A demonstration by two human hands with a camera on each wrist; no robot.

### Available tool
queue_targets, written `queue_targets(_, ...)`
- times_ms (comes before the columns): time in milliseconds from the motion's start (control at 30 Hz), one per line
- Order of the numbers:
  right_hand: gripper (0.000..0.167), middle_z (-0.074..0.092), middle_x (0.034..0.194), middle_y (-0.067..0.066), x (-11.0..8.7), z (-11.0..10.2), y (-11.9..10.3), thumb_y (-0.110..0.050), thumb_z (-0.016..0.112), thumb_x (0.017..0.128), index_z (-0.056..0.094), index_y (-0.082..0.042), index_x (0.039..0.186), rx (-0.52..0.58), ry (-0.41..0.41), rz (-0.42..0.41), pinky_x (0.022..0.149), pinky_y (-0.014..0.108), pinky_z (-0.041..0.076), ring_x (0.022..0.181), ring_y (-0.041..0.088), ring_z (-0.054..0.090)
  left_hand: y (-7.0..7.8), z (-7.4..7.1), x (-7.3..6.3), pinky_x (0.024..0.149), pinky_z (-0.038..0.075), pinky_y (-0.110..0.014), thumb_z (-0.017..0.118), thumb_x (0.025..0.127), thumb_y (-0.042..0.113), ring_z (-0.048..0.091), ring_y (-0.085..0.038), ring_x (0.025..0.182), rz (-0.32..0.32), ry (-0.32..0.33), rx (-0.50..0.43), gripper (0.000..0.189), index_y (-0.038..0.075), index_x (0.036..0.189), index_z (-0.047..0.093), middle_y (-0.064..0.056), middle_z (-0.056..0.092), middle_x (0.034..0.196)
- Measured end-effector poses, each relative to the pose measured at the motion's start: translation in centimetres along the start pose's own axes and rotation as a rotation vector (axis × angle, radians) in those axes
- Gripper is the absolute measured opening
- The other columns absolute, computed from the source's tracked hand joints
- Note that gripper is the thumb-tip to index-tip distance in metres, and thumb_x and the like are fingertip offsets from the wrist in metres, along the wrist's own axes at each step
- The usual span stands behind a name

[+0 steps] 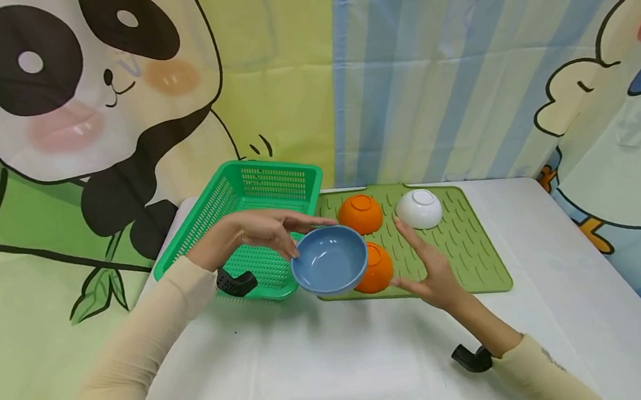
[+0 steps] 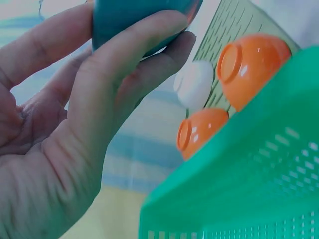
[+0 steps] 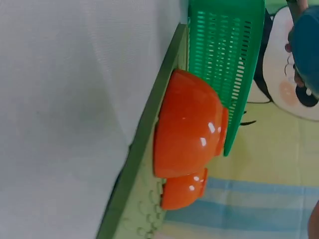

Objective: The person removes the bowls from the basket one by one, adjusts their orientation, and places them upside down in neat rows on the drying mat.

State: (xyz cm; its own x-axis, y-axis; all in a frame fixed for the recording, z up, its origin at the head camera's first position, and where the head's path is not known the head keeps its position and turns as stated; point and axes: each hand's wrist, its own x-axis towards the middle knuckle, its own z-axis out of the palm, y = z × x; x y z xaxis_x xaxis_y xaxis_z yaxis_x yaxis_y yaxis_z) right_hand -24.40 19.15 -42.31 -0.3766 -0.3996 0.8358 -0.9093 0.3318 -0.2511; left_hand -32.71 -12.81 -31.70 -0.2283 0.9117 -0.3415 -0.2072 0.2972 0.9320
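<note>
A blue bowl [image 1: 329,260] is held up in front of the green mat, its opening facing up toward the head camera. My left hand [image 1: 265,228] grips it by its left and back rim; in the left wrist view the fingers [image 2: 134,37] curl along the bowl's side. To the right of the bowl, my right hand [image 1: 433,273] is spread, thumb and fingers apart, with nothing between them. Behind the blue bowl, partly hidden by it, an orange bowl [image 1: 379,268] lies upside down on the mat near that hand's thumb.
A green drying mat [image 1: 452,245] carries another upturned orange bowl [image 1: 360,214] and an upturned white bowl [image 1: 418,209] at its back. Left of the mat stands a green perforated basket [image 1: 273,185], under my left hand. A printed curtain [image 1: 418,74] hangs behind the white-covered table [image 1: 290,370].
</note>
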Motion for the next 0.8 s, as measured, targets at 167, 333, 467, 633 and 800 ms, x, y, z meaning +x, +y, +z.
queue_targets(167, 0.079, 0.044, 0.132, 0.028, 1.8, 0.9, -1.9, -0.042, 0.071, 0.078, 0.044, 0.015, 0.126, -0.168, 0.092, -0.449, 0.103, 0.044, 0.03, 0.126, 0.036, 0.039, 0.8, 1.1, 1.4, 0.076, 0.053, -0.037, 0.054, 0.082, -0.016, 0.05, -0.033, 0.11, -0.026, -0.028, 0.037, 0.08, 0.022, 0.147, 0.027, -0.006, 0.022, 0.15)
queue_targets(333, 0.06, 0.043, 0.136, 0.022, 2.5, 1.8, -2.6, -0.03, 0.062, 0.089, 0.043, 0.009, 0.13, -0.347, 0.121, -0.618, 0.102, 0.043, 0.032, 0.127, 0.032, 0.039, 1.4, 1.8, 2.3, 0.077, 0.052, -0.038, 0.054, 0.083, -0.015, 0.045, -0.033, 0.117, -0.026, -0.051, 0.063, 0.078, 0.021, 0.147, 0.026, -0.006, 0.022, 0.149)
queue_targets(467, 0.051, 0.045, 0.133, 0.023, 2.5, 2.2, -2.2, -0.022, 0.06, 0.091, 0.045, 0.008, 0.129, -0.367, 0.155, -0.659, 0.102, 0.043, 0.032, 0.126, 0.033, 0.04, 1.8, 2.1, 2.5, 0.079, 0.052, -0.041, 0.053, 0.084, -0.015, 0.044, -0.033, 0.119, -0.017, -0.074, 0.063, 0.077, 0.019, 0.147, 0.025, -0.007, 0.022, 0.149)
queue_targets(633, 0.042, 0.05, 0.127, 0.024, 2.4, 2.3, -1.9, -0.017, 0.058, 0.092, 0.048, 0.009, 0.124, -0.337, 0.194, -0.691, 0.1, 0.04, 0.035, 0.122, 0.033, 0.044, 2.0, 2.4, 2.6, 0.078, 0.052, -0.041, 0.052, 0.084, -0.015, 0.043, -0.033, 0.121, -0.002, -0.097, 0.057, 0.077, 0.018, 0.148, 0.024, -0.007, 0.022, 0.149)
queue_targets(800, 0.034, 0.053, 0.122, 0.024, 3.0, 2.4, -2.3, -0.013, 0.054, 0.094, 0.051, 0.009, 0.12, -0.331, 0.229, -0.725, 0.098, 0.039, 0.038, 0.119, 0.033, 0.048, 2.1, 2.5, 2.5, 0.076, 0.053, -0.039, 0.052, 0.084, -0.015, 0.044, -0.032, 0.12, 0.001, -0.099, 0.062, 0.076, 0.017, 0.148, 0.024, -0.006, 0.023, 0.149)
